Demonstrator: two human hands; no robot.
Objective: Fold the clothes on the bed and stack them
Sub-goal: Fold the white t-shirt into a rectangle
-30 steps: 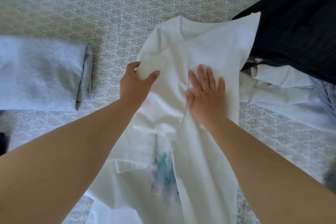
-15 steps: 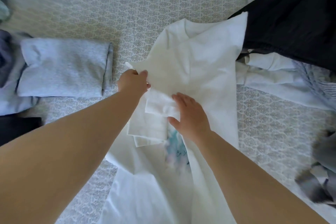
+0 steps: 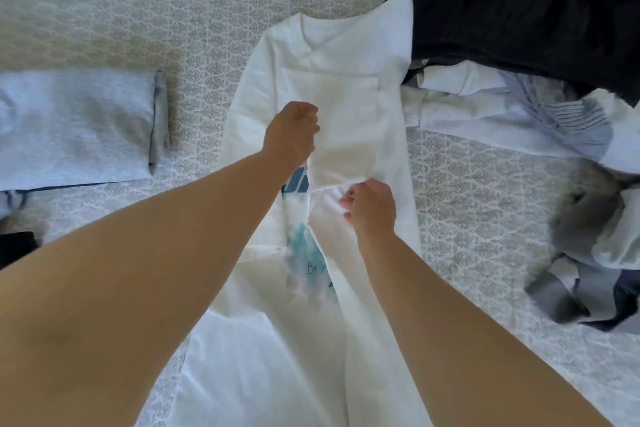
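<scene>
Fingers (image 3: pixel 347 200) of R hand (image 3: pixel 372 210) are curled shut, pinched on a fold of the white T-shirt (image 3: pixel 341 87) approx. at its mid-length, fabric bunched and creased at the grip. L hand (image 3: pixel 292 135) is also closed in a loose fist, fingers together on the shirt cloth just above and left of the R hand; whether cloth is actually clamped inside can't be told, knuckles face the cam. Both bare forearms are extended over the shirt from the near edge.

White T-shirt is laid lengthwise on the patterned bed cover (image 3: pixel 156 3), collar at the far end, hem toward the wearer. Both sides are seen folded inward over the body; a blue/teal print (image 3: pixel 306 263) w/ partial lettering is exposed between the two hands and below them.

Rel. to the shirt: a folded grey garment (image 3: pixel 79 125) lies to the left, well apart, flat on the cover. A black garment (image 3: pixel 540 7) is piled to the upper right, overlapping the shirt's right shoulder edge. A light-blue/white garment (image 3: pixel 485 107) lies just beside the shirt's right side, under the black one. A crumpled grey and white heap (image 3: pixel 595 246) sits further right, apart. A dark item (image 3: pixel 15 246) is cut off at far left, type unclear.
</scene>
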